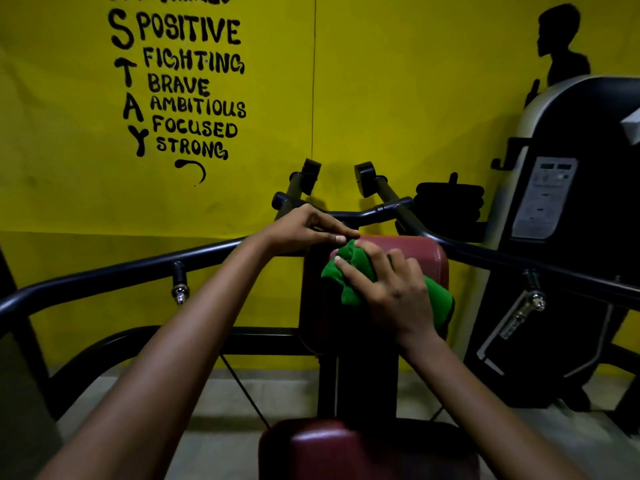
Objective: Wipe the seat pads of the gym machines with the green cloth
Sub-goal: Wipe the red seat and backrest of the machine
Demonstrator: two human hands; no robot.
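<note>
A dark red upright pad (427, 258) of a gym machine stands in the middle of the view. The bunched green cloth (349, 268) lies against its face, under my right hand (391, 289), whose spread fingers press it to the pad. My left hand (308, 230) rests on the pad's upper left corner, its fingers reaching over the top edge close to the cloth. A second dark red seat pad (346, 448) sits low in front of me.
Black handle bars (104, 282) of the machine sweep out left and right of the pad. A black and white machine housing (571, 237) stands at the right. Behind is a yellow wall (415, 98) with painted words. Stacked weight plates (450, 202) sit behind the pad.
</note>
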